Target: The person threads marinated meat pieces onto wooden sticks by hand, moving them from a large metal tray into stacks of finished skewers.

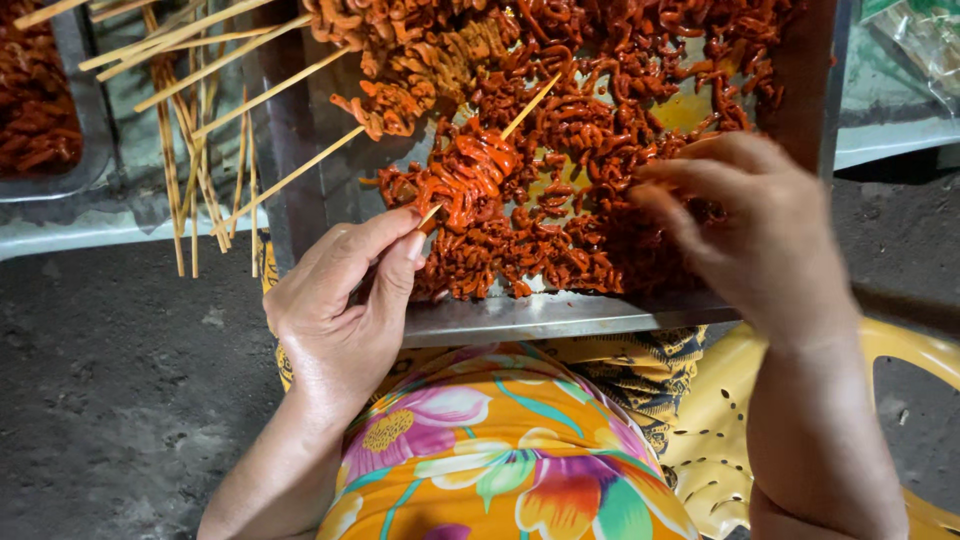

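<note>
— Pinched between thumb and forefinger, the left hand [340, 300] has a closed grip on the lower end of a bamboo skewer [523, 108], just left of the frame's centre.

— What's on the stick?

— A folded bunch of red-orange marinated meat strips [470, 170], threaded near the middle. The bare tip points up and to the right, over the metal tray [560, 315].

— And the other hand?

— The right hand [750, 230] is right of centre, fingers curled down into the loose pile of marinated strips [590, 240] in the tray. It is blurred, and its fingertips are sunk in the meat, so I cannot tell whether its grip is closed on a strip.

— Anything else nearby?

— A heap of spare skewers [190, 130] lies in the upper left, sticks fanned over the tray's left edge and the pale surface [80, 225]. Another tray of red meat [35, 100] shows at the far left edge. A flowered orange garment [500, 450] fills the bottom centre, and a yellow plastic chair [900, 340] sits at the lower right.
</note>
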